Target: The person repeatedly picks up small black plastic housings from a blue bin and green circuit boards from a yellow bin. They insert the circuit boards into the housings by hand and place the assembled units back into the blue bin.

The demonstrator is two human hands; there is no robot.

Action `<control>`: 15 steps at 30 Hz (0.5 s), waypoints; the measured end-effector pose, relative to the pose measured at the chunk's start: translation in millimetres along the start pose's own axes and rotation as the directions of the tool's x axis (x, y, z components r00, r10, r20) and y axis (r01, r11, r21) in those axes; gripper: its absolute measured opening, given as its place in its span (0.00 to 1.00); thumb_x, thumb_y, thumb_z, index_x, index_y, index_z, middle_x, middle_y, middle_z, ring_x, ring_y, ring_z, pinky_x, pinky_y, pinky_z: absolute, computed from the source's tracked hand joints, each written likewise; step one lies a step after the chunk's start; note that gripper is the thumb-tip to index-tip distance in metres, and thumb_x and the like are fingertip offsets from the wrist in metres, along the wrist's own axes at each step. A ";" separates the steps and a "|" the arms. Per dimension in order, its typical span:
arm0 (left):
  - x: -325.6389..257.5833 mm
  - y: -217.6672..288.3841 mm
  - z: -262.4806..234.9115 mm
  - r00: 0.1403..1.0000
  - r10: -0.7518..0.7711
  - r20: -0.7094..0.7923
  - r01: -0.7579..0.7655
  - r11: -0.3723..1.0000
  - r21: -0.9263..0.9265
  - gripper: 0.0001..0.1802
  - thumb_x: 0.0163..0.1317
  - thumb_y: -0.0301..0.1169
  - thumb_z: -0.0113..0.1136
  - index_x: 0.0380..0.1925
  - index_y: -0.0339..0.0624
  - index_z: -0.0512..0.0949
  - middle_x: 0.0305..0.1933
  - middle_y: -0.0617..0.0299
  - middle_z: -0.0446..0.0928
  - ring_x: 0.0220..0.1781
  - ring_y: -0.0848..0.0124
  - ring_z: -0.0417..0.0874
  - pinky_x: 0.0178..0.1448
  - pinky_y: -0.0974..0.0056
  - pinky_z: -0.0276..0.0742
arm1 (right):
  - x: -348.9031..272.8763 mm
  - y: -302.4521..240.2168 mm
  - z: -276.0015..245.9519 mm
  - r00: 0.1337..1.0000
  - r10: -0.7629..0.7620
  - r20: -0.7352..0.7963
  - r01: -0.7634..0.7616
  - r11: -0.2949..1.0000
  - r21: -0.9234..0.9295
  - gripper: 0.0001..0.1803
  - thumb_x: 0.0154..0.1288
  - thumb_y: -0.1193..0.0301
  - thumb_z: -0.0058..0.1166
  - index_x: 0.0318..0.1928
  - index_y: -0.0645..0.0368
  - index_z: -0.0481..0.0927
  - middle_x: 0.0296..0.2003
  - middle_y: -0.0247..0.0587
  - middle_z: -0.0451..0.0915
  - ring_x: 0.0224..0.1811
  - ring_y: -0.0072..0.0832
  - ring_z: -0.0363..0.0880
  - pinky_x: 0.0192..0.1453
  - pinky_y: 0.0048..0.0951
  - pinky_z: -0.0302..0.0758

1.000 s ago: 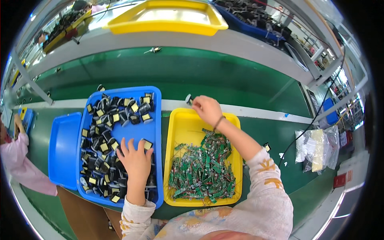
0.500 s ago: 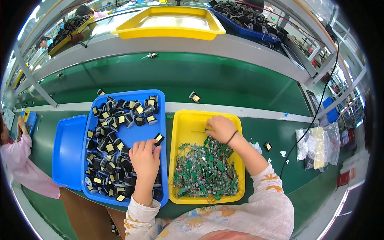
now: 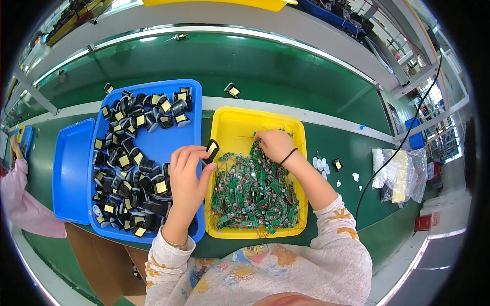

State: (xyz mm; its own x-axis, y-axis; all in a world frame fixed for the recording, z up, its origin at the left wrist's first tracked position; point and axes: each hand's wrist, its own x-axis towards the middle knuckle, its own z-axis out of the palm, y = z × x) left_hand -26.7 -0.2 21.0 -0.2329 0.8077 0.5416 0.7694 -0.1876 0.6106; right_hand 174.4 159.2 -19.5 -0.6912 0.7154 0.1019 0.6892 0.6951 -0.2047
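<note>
My left hand [image 3: 188, 164] is closed, thumb and fingers pinching a black plastic housing with a pale yellow pad [image 3: 212, 149]. It is above the gap between the blue tray [image 3: 162, 137] and the yellow tray [image 3: 227, 125]. Similar black housings [image 3: 124, 161] with yellow pads crowd the blue tray. Inside the yellow tray lies a heap of small green circuit boards [image 3: 255, 199] with thin wires. My right hand [image 3: 277, 146] is over the heap's far edge, fingers pinched on a small circuit board [image 3: 254, 145], mostly hidden by the fingertips.
Left of the full tray stands a second blue tray [image 3: 73, 173]. Loose housings [image 3: 232, 91] and white plastic pieces [image 3: 356, 177] lie on the green surface. Clear plastic bags [image 3: 400, 173] and a black cable [image 3: 393, 166] are at right. A co-worker's pink sleeve [image 3: 28, 199] shows at far left.
The view has tilted, so the trays appear higher. My left hand has carried the housing right, from over the blue tray toward the yellow one. My right hand stays at the heap's far edge.
</note>
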 end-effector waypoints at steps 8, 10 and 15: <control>-0.9 -2.7 3.7 0.998 -0.067 0.004 0.067 0.991 -0.117 0.12 0.45 0.24 0.62 0.31 0.38 0.73 0.37 0.56 0.75 0.43 0.58 0.73 0.47 0.61 0.68 | 10.4 0.1 -32.0 0.986 -0.160 0.054 0.160 0.987 0.010 0.08 0.40 0.76 0.59 0.24 0.55 0.73 0.28 0.39 0.74 0.38 0.39 0.71 0.39 0.37 0.70; -2.7 -3.2 4.6 0.987 -0.151 0.046 0.158 0.966 -0.206 0.12 0.47 0.25 0.62 0.32 0.37 0.73 0.37 0.55 0.75 0.41 0.59 0.74 0.46 0.62 0.69 | 7.0 -4.0 -44.9 0.974 -0.221 -0.054 0.225 0.970 0.087 0.08 0.41 0.73 0.59 0.26 0.56 0.74 0.27 0.39 0.74 0.37 0.38 0.73 0.37 0.39 0.71; -6.4 0.6 8.5 0.898 -0.373 0.231 0.438 0.728 -0.528 0.10 0.52 0.25 0.59 0.34 0.34 0.73 0.36 0.55 0.75 0.36 0.69 0.77 0.43 0.69 0.71 | -11.9 -43.9 -63.4 0.983 -0.149 -0.106 0.183 0.845 0.502 0.07 0.49 0.73 0.56 0.30 0.59 0.74 0.26 0.40 0.76 0.28 0.33 0.75 0.34 0.30 0.72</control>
State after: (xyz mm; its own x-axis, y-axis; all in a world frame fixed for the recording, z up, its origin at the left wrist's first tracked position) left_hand -19.7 -0.7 13.0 -0.3590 0.9249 0.1251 0.1442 -0.0774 0.9865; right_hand 166.1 124.7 50.0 -0.7593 0.6071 0.2340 0.3471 0.6822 -0.6435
